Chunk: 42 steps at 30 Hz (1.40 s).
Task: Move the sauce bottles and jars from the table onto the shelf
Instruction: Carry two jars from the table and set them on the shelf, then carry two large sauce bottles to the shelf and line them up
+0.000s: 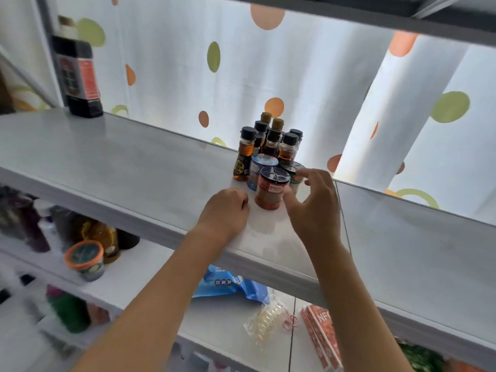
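Red-labelled jar (270,193) upright on shelf (112,167), long axis vertical, black lid up, at front of cluster. Blue-labelled jar (259,170) and green-labelled jar (294,174) upright just behind; dark-capped sauce bottles (271,142) upright behind those, necks up. Left hand (225,210) clenched, empty, resting on shelf just left of red-labelled jar. Right hand (312,202) released, fingers loosely spread beside jars, grasping nothing.

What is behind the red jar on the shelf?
Behind the red jar stand a blue jar, a green-labelled jar and dark-capped sauce bottles. Their lower parts are hidden by the jars in front.
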Motion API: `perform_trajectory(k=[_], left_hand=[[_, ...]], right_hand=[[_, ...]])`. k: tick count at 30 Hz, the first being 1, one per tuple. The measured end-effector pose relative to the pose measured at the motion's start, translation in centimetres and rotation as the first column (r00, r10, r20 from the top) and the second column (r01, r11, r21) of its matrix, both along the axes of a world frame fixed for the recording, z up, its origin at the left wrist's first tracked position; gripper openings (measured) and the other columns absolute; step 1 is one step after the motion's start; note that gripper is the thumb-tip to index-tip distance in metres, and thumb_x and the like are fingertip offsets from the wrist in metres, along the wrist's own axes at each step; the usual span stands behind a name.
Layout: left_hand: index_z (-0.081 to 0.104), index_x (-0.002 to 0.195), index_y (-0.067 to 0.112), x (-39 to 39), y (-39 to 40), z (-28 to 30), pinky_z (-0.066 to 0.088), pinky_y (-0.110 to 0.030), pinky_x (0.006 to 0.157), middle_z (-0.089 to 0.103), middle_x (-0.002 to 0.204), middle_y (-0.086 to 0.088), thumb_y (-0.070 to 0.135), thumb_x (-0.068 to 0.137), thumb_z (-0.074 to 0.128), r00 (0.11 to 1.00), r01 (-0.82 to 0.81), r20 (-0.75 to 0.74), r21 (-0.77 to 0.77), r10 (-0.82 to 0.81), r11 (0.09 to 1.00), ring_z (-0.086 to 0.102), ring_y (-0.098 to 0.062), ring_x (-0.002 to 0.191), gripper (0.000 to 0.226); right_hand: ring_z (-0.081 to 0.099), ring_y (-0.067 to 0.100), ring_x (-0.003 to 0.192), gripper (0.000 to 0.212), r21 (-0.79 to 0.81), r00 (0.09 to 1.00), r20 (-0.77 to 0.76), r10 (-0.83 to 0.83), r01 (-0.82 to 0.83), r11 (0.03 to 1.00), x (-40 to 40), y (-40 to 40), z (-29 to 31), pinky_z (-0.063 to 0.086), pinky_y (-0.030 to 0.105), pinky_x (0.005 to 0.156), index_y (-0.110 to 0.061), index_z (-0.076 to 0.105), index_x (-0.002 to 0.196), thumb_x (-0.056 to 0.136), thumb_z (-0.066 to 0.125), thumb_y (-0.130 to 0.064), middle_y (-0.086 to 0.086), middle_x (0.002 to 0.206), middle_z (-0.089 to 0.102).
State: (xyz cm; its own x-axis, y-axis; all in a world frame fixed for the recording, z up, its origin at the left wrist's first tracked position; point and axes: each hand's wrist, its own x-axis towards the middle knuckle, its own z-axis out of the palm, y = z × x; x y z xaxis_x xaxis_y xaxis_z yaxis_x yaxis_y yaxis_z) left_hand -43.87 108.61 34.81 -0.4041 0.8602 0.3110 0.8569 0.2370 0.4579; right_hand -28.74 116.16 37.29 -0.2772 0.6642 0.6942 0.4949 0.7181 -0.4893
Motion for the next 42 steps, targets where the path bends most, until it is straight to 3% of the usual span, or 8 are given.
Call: perform_trajectory(k=[5,8,10,15,21,26,32,42], left_hand=[[0.064,0.103,0.012,2.7,-4.8,-1.7,0.046,-0.036,0.088,0.066,0.106,-0.006,0.024,0.096,0.044,0.982,-0.179,-0.056,0.009,0.179,0.984,0.06,-0.029,0.098,0.024],[0.058,0.124,0.007,5.2,-8.7,-2.9,0.028,-0.042,0.111,0.057,0.132,-0.012,0.02,0.1,0.042,0.957,-0.235,-0.164,0.048,0.24,0.971,0.047,-0.029,0.129,0.032],[0.045,0.14,0.007,6.8,-11.7,-2.9,0.02,-0.041,0.117,0.045,0.147,-0.01,0.02,0.103,0.038,0.928,-0.327,-0.163,0.08,0.336,0.942,0.03,-0.024,0.143,0.04],[0.032,0.149,0.009,9.1,-20.7,-3.0,0.015,-0.041,0.12,0.033,0.155,-0.008,0.021,0.104,0.037,0.8,-0.551,-0.221,0.098,0.558,0.829,0.017,-0.021,0.148,0.047],[0.024,0.151,0.01,12.0,-33.1,-4.1,0.01,-0.042,0.121,0.023,0.159,-0.006,0.026,0.106,0.026,0.636,-0.758,-0.144,0.064,0.758,0.649,0.008,-0.02,0.15,0.049],[0.027,0.15,0.009,17.1,-44.7,-5.6,0.008,-0.038,0.121,0.026,0.158,-0.006,0.031,0.105,0.03,0.504,-0.856,-0.049,0.105,0.862,0.507,0.009,-0.02,0.149,0.051],[0.029,0.149,0.007,25.9,-60.8,-9.4,0.014,-0.041,0.121,0.028,0.157,-0.01,0.029,0.103,0.035,0.163,-0.986,0.051,0.051,0.985,0.16,0.011,-0.021,0.149,0.052],[0.031,0.147,0.004,40.9,-82.2,-16.5,0.015,-0.039,0.121,0.029,0.156,-0.013,0.02,0.102,0.035,-0.26,-0.966,0.191,-0.039,0.946,-0.257,0.018,-0.028,0.147,0.048]], right_hand=[[0.056,0.021,0.107,0.031,0.058,0.972,0.083,0.22,-0.225,0.973,1.2,-4.9,-2.8,0.047,0.035,0.094,-0.013,0.064,0.113,0.083,0.071,-0.015,0.003,0.117,0.061],[0.055,0.029,0.114,0.038,0.066,0.92,0.189,0.343,-0.36,0.93,1.0,-6.8,-4.1,0.044,0.041,0.097,-0.012,0.063,0.12,0.083,0.069,-0.017,0.008,0.123,0.059],[0.053,0.033,0.119,0.039,0.052,0.873,0.246,0.422,-0.447,0.893,0.7,-8.8,-4.5,0.042,0.045,0.101,-0.011,0.061,0.124,0.085,0.068,-0.017,0.012,0.128,0.058],[0.052,0.038,0.121,0.044,0.002,0.719,0.304,0.624,-0.656,0.755,-0.9,-15.6,-5.5,0.041,0.049,0.105,-0.009,0.06,0.125,0.083,0.067,-0.015,0.015,0.13,0.056],[0.046,0.028,0.128,0.04,-0.045,0.534,0.339,0.775,-0.813,0.58,-1.5,-27.0,-6.6,0.034,0.038,0.11,-0.014,0.056,0.131,0.092,0.063,-0.018,0.008,0.136,0.053],[0.044,0.026,0.132,0.043,-0.112,0.346,0.383,0.856,-0.903,0.415,0.6,-38.0,-8.3,0.035,0.039,0.112,-0.012,0.053,0.136,0.094,0.061,-0.018,0.007,0.138,0.051],[0.047,0.023,0.128,0.04,-0.208,0.069,0.371,0.926,-0.966,0.155,5.6,-55.8,-12.0,0.038,0.035,0.109,-0.01,0.054,0.134,0.095,0.06,-0.016,0.006,0.134,0.054],[0.048,0.023,0.125,0.041,-0.293,-0.308,0.407,0.86,-0.936,-0.197,16.2,-81.0,-18.0,0.036,0.036,0.11,-0.011,0.059,0.128,0.088,0.062,-0.015,0.006,0.131,0.056]])
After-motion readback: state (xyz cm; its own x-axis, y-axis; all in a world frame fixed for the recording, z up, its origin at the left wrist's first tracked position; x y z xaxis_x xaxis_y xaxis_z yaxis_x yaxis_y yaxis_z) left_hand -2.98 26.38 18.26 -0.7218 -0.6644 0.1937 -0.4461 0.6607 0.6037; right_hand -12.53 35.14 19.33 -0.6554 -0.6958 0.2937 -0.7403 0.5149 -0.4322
